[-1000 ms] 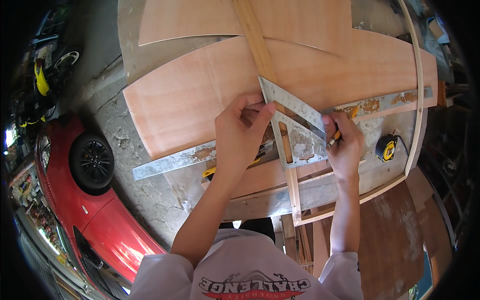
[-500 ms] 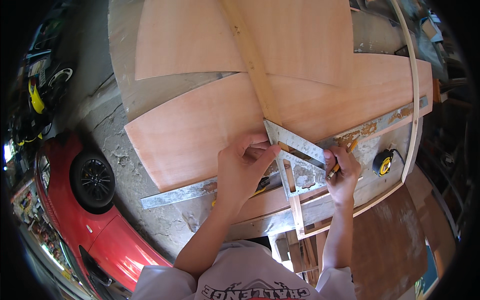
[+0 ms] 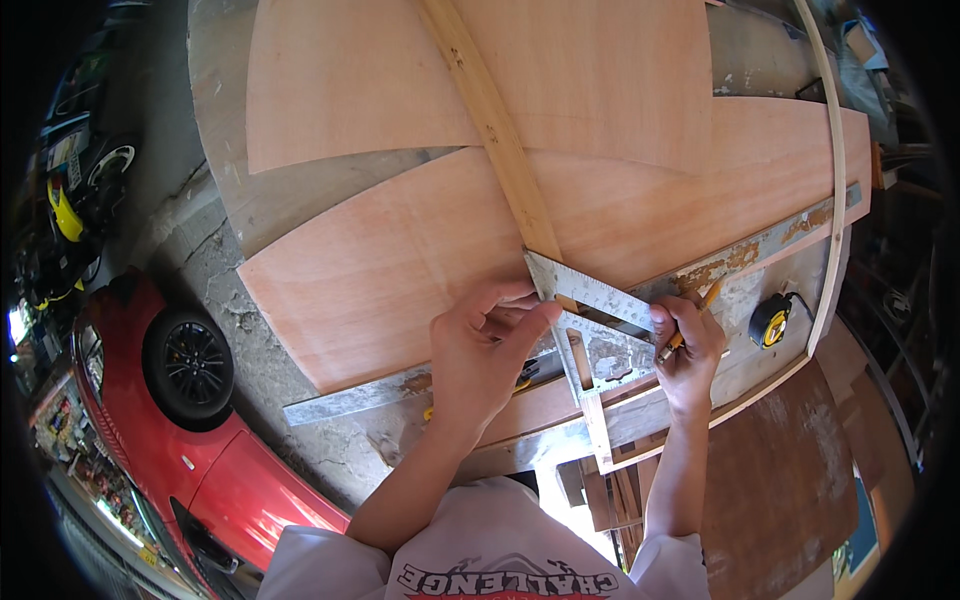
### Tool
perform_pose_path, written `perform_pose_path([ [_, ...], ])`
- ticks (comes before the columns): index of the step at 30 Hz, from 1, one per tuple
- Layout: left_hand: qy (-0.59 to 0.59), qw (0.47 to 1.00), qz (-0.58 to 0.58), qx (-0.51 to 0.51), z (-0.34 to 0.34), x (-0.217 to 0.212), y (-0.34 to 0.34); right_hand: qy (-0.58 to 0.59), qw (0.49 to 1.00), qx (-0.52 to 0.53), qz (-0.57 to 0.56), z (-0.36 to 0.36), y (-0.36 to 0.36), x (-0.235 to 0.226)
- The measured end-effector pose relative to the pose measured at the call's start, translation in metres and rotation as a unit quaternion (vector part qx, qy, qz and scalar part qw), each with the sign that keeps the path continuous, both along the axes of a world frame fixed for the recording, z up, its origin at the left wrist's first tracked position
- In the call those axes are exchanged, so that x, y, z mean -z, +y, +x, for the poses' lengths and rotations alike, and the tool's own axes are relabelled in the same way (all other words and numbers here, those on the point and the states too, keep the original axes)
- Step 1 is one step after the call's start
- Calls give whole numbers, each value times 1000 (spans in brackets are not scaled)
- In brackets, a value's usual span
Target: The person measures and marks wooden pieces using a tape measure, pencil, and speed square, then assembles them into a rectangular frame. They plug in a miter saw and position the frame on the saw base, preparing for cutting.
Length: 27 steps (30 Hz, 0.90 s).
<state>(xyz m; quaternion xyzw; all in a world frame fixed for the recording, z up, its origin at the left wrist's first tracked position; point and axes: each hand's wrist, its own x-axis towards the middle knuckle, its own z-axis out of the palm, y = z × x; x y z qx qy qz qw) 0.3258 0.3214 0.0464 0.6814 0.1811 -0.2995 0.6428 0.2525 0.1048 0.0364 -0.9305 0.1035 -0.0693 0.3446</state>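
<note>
My left hand (image 3: 487, 352) presses a triangular metal square (image 3: 592, 322) flat against a long narrow wooden strip (image 3: 500, 140) that lies across large plywood sheets (image 3: 400, 260). My right hand (image 3: 687, 348) holds a pencil (image 3: 692, 322) with its tip at the square's right edge. The strip runs on under the square toward me. A long, rusty metal straightedge (image 3: 740, 250) lies under both hands, running from lower left to upper right.
A yellow tape measure (image 3: 770, 320) lies on the bench right of my right hand. A thin curved wooden batten (image 3: 835, 170) runs along the bench's right side. A red car (image 3: 170, 420) stands on the concrete floor at lower left. Dark boards lie at lower right.
The view has shifted so the bench sits lower and closer. Both hands stay on the square and pencil, with the pencil tip a little further along the square's edge.
</note>
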Motion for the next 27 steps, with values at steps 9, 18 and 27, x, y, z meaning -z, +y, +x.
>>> perform_pose_path([
  [9, -45, 998, 36, -4, -2, 2, -3, -95, 987, 56, -116, -27, 10, -8],
  [18, -26, 999, 11, -45, -4, 1, -7, -44, 992, 117, 30, -97, 102, 0],
  [27, -14, 998, 2, -65, -7, 2, -8, -97, 991, 87, 2, -101, 106, 24],
])
